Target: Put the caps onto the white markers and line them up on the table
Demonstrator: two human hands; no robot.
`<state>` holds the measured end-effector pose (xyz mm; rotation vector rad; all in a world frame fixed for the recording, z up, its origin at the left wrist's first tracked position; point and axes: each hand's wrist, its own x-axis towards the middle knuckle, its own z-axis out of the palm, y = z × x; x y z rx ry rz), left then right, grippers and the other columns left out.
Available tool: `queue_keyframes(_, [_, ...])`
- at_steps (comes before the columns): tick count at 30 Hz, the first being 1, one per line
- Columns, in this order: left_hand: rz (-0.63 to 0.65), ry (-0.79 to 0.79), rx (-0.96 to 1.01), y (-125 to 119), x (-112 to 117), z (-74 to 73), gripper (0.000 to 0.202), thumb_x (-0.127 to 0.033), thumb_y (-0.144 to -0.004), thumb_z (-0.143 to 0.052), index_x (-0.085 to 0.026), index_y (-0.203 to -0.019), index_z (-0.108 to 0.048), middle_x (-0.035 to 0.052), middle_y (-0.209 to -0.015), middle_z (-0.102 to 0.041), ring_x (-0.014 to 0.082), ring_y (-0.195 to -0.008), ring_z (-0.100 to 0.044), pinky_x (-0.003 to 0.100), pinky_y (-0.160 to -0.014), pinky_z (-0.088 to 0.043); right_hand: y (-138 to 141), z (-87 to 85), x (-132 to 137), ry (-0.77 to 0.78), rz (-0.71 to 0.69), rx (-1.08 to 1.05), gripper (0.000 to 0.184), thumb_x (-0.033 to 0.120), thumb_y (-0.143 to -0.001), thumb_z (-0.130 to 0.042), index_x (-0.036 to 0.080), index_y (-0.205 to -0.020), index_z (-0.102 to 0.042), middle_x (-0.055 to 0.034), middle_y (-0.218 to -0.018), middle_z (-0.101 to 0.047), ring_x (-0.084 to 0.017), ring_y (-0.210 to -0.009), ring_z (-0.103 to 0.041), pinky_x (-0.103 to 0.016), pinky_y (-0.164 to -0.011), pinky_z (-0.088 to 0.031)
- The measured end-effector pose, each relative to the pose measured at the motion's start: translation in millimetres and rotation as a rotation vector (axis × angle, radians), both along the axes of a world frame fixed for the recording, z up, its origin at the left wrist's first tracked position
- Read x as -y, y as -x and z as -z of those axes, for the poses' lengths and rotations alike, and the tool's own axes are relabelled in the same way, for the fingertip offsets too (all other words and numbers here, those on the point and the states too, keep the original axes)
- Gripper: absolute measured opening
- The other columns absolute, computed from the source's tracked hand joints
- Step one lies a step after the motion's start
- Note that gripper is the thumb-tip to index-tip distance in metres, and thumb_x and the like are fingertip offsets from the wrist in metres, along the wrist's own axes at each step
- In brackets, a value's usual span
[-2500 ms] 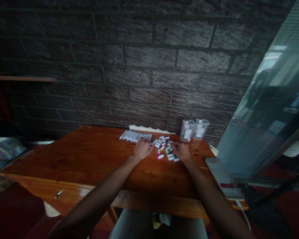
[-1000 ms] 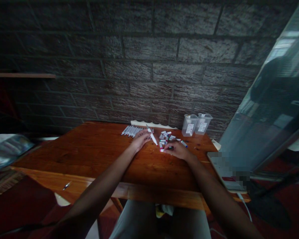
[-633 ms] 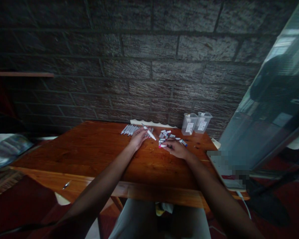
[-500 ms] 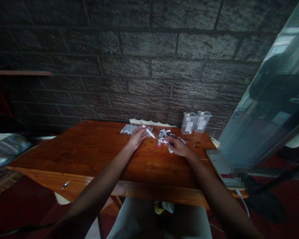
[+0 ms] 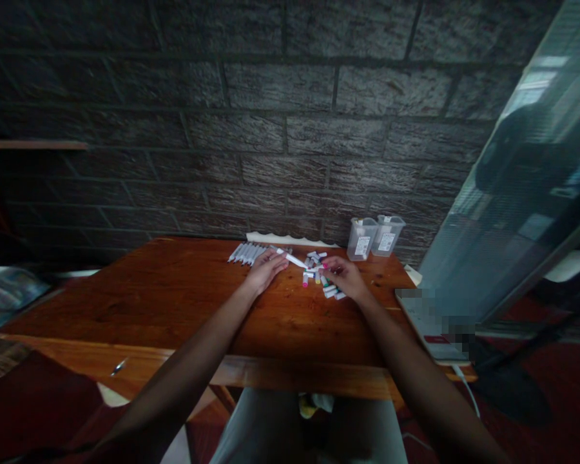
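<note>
Fig.: my left hand (image 5: 265, 270) fingers grip white marker (image 5: 290, 258); right hand (image 5: 344, 278) fingers pinch pink-tipped cap (image 5: 319, 267) over loose caps (image 5: 329, 290) on bench (image 5: 174, 303).

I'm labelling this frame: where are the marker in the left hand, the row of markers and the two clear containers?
marker in the left hand (image 5: 292, 258), head view, mid barrel.
row of markers (image 5: 244, 252), head view, middle of row.
two clear containers (image 5: 361, 240), head view, nearer one's front wall.

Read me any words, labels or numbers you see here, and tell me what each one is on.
None can be read.
Two clear containers: each bears a white label with a red mark, too small and blurred.
Markers and caps: any print too small.
Flat item at the table's right edge: pixelated.
</note>
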<state>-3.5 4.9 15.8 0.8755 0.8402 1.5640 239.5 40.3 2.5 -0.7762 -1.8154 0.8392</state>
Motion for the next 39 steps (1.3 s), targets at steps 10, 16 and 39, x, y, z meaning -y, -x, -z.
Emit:
queue_keyframes(10, [0.026, -0.028, 0.004, -0.1, -0.3, 1.8, 0.029, -0.022, -0.062, -0.083, -0.013, -0.076, -0.059, 0.0021, -0.086, -0.071, 0.0111, -0.08, -0.068, 0.024, -0.08, -0.052, 2.2, 4.2, -4.6, 0.09, -0.088, -0.074, 0.03, 0.043, -0.07, -0.073, 0.019, -0.085, -0.067, -0.0058, -0.096, -0.07, -0.018, -0.086, -0.065, -0.031, -0.08, -0.051])
queue_keyframes(16, [-0.006, -0.006, 0.063, 1.5, -1.4, 1.2, 0.027, -0.017, -0.065, -0.081, -0.014, -0.075, -0.056, 0.0009, -0.083, -0.07, 0.0107, -0.078, -0.068, 0.025, -0.083, -0.052, 1.4, 4.0, -4.7, 0.139, -0.073, -0.079, 0.032, 0.043, -0.069, -0.074, 0.018, -0.087, -0.067, -0.0054, -0.094, -0.071, -0.017, -0.083, -0.066, -0.032, -0.08, -0.051])
queue_keyframes(39, [0.153, 0.002, -0.129, -6.4, 9.3, -4.2, 0.038, -0.025, -0.07, -0.08, -0.013, -0.104, -0.069, 0.01, -0.103, -0.072, 0.0165, -0.088, -0.07, 0.022, -0.076, -0.055, 6.3, 5.6, 2.8, 0.059, -0.141, 0.021, 0.037, 0.046, -0.077, -0.068, 0.02, -0.102, -0.074, -0.006, -0.099, -0.074, -0.021, -0.087, -0.068, -0.035, -0.082, -0.052])
